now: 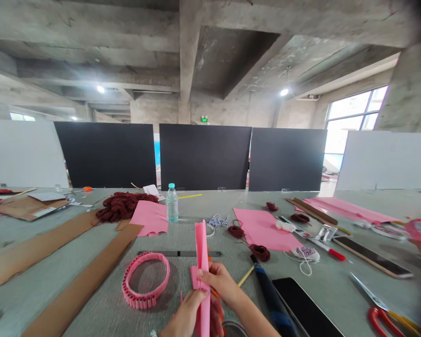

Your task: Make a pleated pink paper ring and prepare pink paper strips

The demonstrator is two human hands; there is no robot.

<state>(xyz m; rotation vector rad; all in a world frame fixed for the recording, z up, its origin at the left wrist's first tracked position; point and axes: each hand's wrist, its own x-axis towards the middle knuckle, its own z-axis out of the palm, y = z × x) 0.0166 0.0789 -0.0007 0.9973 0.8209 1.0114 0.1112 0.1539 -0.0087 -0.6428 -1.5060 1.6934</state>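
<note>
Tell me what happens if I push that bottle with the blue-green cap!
The bottle might tip if pushed up high, since it stands tall and narrow. Its round sides would probably let it roll once lying down. It might dent when squeezed, as its clear wall looks like thin plastic.

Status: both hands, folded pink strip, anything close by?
Left hand and right hand both gripping folded pink strip. Fold gaping at far end. Ring-shaped pleated pink band left of it, untouched.

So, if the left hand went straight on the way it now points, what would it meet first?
Beyond the pink strip it holds, the left hand would probably meet the right hand first, though depth is hard to judge.
</note>
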